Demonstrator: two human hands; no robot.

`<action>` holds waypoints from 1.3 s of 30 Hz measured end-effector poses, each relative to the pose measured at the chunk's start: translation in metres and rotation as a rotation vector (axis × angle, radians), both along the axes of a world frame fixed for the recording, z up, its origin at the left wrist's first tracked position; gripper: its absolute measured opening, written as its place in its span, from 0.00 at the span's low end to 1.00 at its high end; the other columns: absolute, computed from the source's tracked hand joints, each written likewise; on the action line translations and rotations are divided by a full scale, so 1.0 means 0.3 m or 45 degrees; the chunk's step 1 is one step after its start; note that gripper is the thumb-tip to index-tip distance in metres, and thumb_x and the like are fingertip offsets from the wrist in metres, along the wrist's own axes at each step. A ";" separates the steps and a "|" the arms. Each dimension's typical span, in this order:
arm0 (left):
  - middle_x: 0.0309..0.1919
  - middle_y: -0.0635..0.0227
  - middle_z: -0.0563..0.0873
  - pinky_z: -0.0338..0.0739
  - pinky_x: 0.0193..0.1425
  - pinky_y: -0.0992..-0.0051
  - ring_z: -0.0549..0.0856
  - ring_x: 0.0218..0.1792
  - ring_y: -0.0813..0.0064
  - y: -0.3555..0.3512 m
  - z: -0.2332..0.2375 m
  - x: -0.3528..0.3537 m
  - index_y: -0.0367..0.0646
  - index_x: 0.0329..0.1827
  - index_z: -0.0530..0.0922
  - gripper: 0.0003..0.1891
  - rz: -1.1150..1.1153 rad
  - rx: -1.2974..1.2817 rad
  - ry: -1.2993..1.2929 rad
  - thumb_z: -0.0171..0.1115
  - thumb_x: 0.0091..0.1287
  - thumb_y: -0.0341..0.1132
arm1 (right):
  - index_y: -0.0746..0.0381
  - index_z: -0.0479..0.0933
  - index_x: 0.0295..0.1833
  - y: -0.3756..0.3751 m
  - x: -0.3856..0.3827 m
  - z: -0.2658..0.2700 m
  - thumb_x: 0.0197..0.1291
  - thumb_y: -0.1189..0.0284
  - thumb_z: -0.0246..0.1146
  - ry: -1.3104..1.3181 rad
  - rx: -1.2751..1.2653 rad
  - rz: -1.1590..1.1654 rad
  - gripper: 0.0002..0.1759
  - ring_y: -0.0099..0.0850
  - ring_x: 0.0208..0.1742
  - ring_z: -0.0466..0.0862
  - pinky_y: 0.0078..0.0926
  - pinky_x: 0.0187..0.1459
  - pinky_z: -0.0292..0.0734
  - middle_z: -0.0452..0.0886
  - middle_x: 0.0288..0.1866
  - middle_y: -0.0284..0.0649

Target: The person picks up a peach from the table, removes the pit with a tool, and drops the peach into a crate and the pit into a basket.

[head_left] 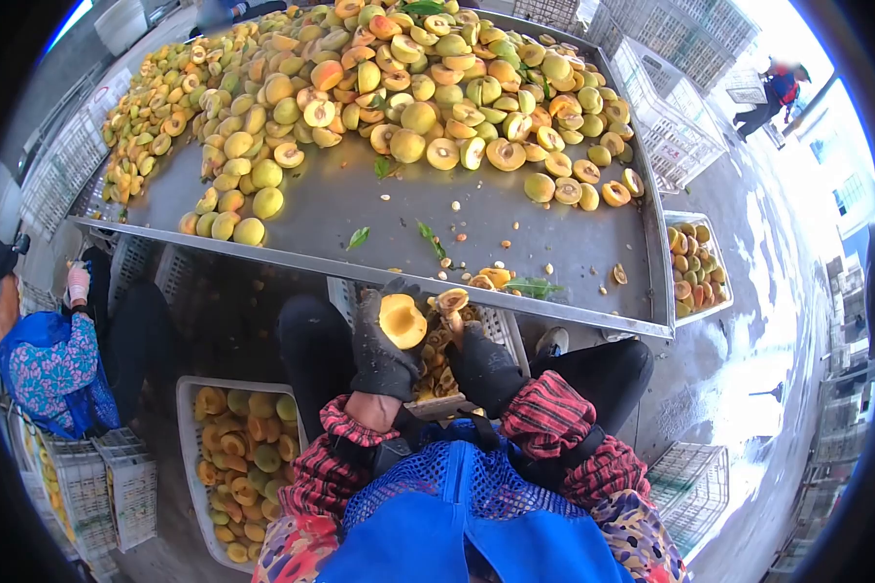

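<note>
My left hand (pixel 387 342), in a dark glove, is closed around a yellow peach half (pixel 402 322), its hollow cut face turned up. Close beside it, my gloved right hand (pixel 488 367) grips a small brownish piece with a rounded, fruit-coloured top (pixel 452 300); I cannot tell whether this is a pitting tool or fruit. Both hands are over a white crate (pixel 501 330) between my knees, with brown pits and scraps (pixel 437 364) in it. Just beyond them runs the front rim of a metal table (pixel 408 276), heaped with halved peaches (pixel 442 153).
Leaves (pixel 535 288) and loose pits lie near the table's front edge. A crate of peach halves (pixel 187 428) stands at my left, another crate (pixel 727 291) beyond the table's right corner. A person in a blue apron (pixel 53 360) sits at left. White crates (pixel 690 491) stand at right.
</note>
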State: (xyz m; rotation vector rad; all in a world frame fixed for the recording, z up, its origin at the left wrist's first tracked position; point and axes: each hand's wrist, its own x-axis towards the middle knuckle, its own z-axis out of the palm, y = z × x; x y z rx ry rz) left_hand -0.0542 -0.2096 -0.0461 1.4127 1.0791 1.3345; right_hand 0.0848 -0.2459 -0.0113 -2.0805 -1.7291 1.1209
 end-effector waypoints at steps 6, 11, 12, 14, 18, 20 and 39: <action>0.45 0.60 0.79 0.74 0.53 0.72 0.79 0.47 0.68 -0.080 0.111 -0.203 0.35 0.51 0.72 0.13 0.229 0.053 0.015 0.51 0.66 0.31 | 0.66 0.67 0.49 -0.076 0.166 -0.365 0.60 0.62 0.54 -0.168 -0.143 0.492 0.19 0.49 0.30 0.81 0.45 0.30 0.74 0.79 0.30 0.56; 0.45 0.59 0.80 0.74 0.52 0.72 0.80 0.46 0.70 -0.204 0.057 -0.657 0.33 0.50 0.73 0.13 0.734 -0.229 -0.393 0.52 0.67 0.32 | 0.55 0.64 0.63 -0.191 0.209 -0.555 0.60 0.59 0.53 0.052 -0.420 0.497 0.26 0.44 0.34 0.83 0.39 0.34 0.77 0.81 0.36 0.50; 0.44 0.58 0.81 0.74 0.49 0.71 0.80 0.45 0.68 -0.264 -0.042 -0.809 0.33 0.48 0.75 0.13 0.798 -0.329 -0.052 0.52 0.67 0.34 | 0.56 0.64 0.62 -0.203 0.219 -0.594 0.60 0.58 0.52 0.083 -0.379 0.526 0.26 0.44 0.35 0.83 0.39 0.35 0.77 0.81 0.36 0.50; 0.40 0.56 0.83 0.74 0.44 0.69 0.81 0.41 0.65 -0.418 -0.225 -1.113 0.33 0.43 0.78 0.15 0.801 -0.546 1.316 0.54 0.66 0.39 | 0.59 0.65 0.60 -0.213 0.209 -0.493 0.61 0.57 0.51 0.007 -0.085 0.752 0.25 0.44 0.37 0.83 0.39 0.37 0.76 0.80 0.36 0.51; 0.39 0.56 0.84 0.75 0.45 0.71 0.82 0.40 0.64 -0.414 -0.156 -1.028 0.32 0.45 0.78 0.14 1.097 -0.506 1.228 0.56 0.65 0.36 | 0.68 0.66 0.53 -0.136 0.172 -0.356 0.61 0.53 0.51 0.186 -0.589 0.246 0.28 0.47 0.43 0.81 0.41 0.43 0.75 0.79 0.40 0.54; 0.41 0.57 0.84 0.75 0.46 0.72 0.82 0.41 0.67 -0.265 -0.120 -0.962 0.33 0.49 0.77 0.15 1.033 -0.234 1.059 0.57 0.64 0.34 | 0.67 0.68 0.51 -0.144 0.171 -0.411 0.61 0.53 0.52 0.183 -0.535 0.347 0.26 0.47 0.43 0.81 0.41 0.43 0.75 0.79 0.40 0.55; 0.45 0.51 0.80 0.71 0.53 0.62 0.78 0.47 0.55 0.965 -0.103 0.363 0.35 0.50 0.74 0.22 0.027 0.521 1.487 0.59 0.60 0.43 | 0.62 0.69 0.55 -0.104 0.215 -0.532 0.58 0.52 0.55 0.509 -0.543 0.129 0.28 0.43 0.42 0.80 0.37 0.42 0.74 0.79 0.41 0.50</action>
